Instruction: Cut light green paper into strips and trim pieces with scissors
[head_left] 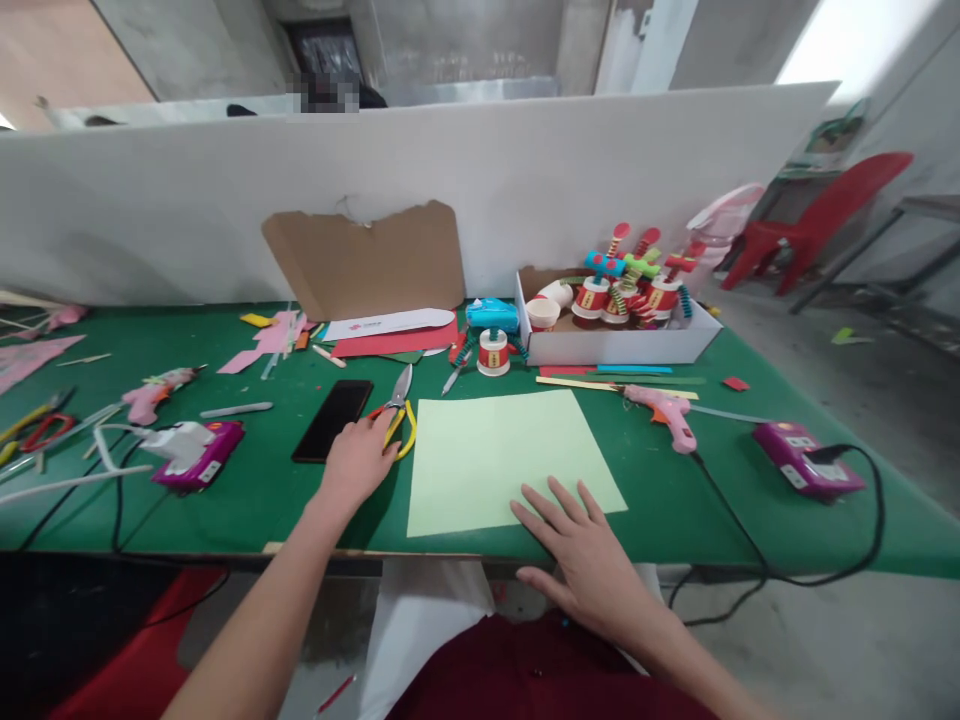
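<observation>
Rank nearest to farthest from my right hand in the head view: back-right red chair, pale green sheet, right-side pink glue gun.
1. Pale green sheet: partly under the right hand.
2. Pink glue gun: right side, on the green table.
3. Red chair: back right, beyond the table.

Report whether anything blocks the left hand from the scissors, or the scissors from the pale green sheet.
Nothing visible does: the left hand is at the yellow-handled scissors, which lie beside the pale green sheet. The black phone lies left of them.

The left hand (360,460) touches yellow-handled scissors (410,432) while the right hand (587,565) spreads over pale green paper (491,455)
</observation>
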